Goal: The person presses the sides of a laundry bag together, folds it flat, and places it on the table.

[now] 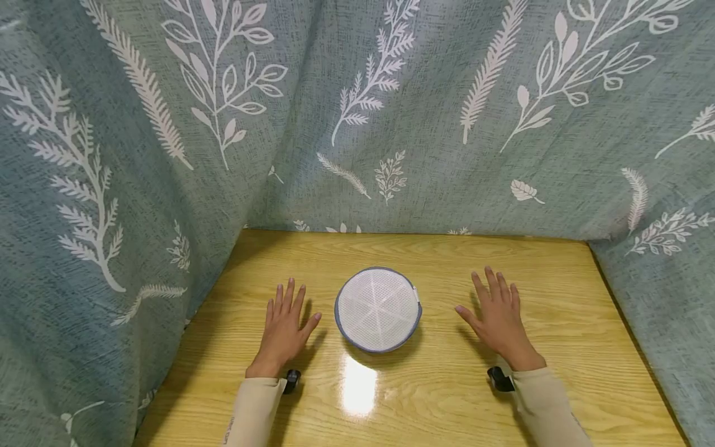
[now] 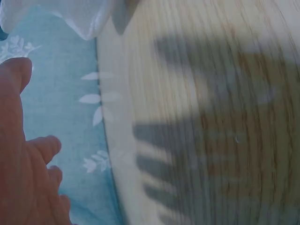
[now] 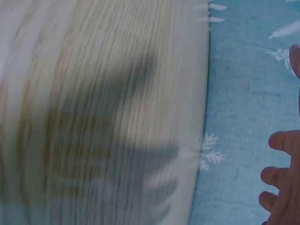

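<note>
A round white mesh laundry bag (image 1: 377, 310) with blue edging lies on the wooden table between the two hands. A small white tab shows at its right edge, and pale seams cross its top like spokes. To the left of it, the left hand (image 1: 286, 332) is held palm down with fingers spread, its thumb towards the bag. The right hand (image 1: 497, 320) is on the other side, farther from the bag, also with spread fingers. Both hands cast shadows on the wood and hold nothing. In the left wrist view, part of the mesh bag (image 2: 86, 18) shows at the top.
The wooden table (image 1: 447, 397) has a bright glare spot in front of the bag. A blue-green curtain (image 1: 424, 174) with white leaf prints hangs along the back and both sides. Each wrist wears a small black device, the left device (image 1: 292, 381) and right device (image 1: 499, 379).
</note>
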Available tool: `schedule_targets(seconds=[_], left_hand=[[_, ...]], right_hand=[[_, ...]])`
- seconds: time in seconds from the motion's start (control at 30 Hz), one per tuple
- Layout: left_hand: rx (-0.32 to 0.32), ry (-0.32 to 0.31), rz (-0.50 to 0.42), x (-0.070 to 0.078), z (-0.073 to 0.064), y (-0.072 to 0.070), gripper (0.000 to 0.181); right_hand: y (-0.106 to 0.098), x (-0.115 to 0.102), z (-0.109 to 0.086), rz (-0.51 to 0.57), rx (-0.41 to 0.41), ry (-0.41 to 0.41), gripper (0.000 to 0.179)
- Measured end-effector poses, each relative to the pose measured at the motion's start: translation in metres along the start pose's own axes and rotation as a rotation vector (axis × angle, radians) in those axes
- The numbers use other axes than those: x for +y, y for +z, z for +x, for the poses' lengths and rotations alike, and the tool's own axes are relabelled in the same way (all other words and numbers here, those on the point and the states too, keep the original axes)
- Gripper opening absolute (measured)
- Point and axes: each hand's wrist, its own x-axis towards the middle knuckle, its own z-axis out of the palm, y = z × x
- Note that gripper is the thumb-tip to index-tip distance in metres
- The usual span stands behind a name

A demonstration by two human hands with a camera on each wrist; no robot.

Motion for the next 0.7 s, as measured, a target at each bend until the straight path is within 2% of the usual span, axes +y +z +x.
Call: schedule_targets(seconds=[0.27,0.57,0.7], left_hand=[[0.01,0.011,-0.011,0.004,0.001,0.004,0.079],[0.019,0.023,-0.036,0.01,0.001,0.006,0.077],[0.024,0.031,-0.052,0.013,0.001,0.006,0.077]], right_hand=[[0.006,-0.011,0.003,0.013,0.037,-0.04,0.083],[0.009,-0.027,0.008,0.025,0.008,-0.04,0.08],[0.01,-0.033,0.009,0.034,0.021,-0.057,0.078]])
